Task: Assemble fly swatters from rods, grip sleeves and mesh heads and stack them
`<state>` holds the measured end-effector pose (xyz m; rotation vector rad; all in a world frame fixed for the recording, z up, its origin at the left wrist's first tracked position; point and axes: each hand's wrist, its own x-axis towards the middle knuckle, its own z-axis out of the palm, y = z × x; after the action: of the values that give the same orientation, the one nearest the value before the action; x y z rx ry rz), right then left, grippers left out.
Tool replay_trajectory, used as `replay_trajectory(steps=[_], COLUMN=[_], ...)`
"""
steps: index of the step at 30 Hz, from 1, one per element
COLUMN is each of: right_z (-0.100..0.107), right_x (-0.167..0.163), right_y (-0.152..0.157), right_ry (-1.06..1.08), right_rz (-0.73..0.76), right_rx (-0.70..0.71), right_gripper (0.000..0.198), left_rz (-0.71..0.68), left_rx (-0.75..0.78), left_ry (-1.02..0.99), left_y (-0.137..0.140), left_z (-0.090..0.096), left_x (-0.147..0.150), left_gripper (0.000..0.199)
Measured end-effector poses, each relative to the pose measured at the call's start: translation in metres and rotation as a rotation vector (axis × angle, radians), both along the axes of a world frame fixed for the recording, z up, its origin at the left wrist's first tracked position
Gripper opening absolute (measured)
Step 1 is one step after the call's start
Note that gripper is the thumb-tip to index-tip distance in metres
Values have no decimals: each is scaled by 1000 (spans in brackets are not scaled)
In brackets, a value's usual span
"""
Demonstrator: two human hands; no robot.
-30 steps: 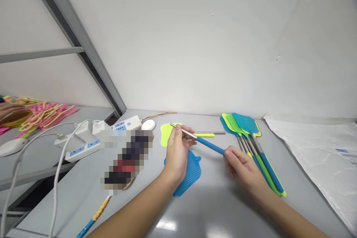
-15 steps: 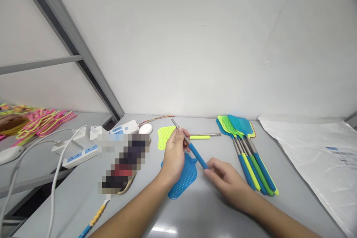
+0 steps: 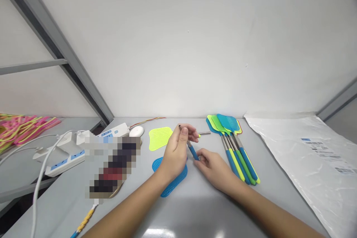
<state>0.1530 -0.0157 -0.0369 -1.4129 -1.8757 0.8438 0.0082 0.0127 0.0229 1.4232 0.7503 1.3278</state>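
A telescopic fly swatter handle with a blue grip and a metal tube slants between my two hands. My left hand is closed round the metal end, its thumb along the tube and the outer fingers loosely bent. With thumb and fingers, my right hand pinches the lower end of the blue grip. Under my left wrist lies a blue perforated swatter head, partly covered. Behind that hand is a yellow swatter head. A metal rod with a bit of yellow grip shows past my left fingers.
A bundle of fly swatters in several colours lies to the right. Farther right spreads a white plastic bag. On the left are a power strip with cables, a white round object, a pixelated item and pink-yellow strips.
The handle has turned steeper, and more of its metal part is now hidden by my left hand. My right hand has come closer to the left. The view has shifted slightly right.
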Motion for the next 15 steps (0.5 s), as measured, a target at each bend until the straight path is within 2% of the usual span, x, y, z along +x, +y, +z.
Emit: replay_trajectory(steps=[3,6,10,15], right_z=[1,2,4,10], right_x=[1,3,6,10], right_y=[1,2,3,5], right_ry=[27,99,192,260], right_rz=[-5,-10,1,-10], right_rx=[8,-1,-26,10], right_gripper=[11,12,19,22], left_rz=[-96,-126,-172,-206], left_rx=[-29,33,119,106], left_ry=[-7,55,136,89], left_y=[5,11,16,18], left_z=[6,9,4,-1], left_x=[13,21,23,22], left_gripper=[35,37,38,39])
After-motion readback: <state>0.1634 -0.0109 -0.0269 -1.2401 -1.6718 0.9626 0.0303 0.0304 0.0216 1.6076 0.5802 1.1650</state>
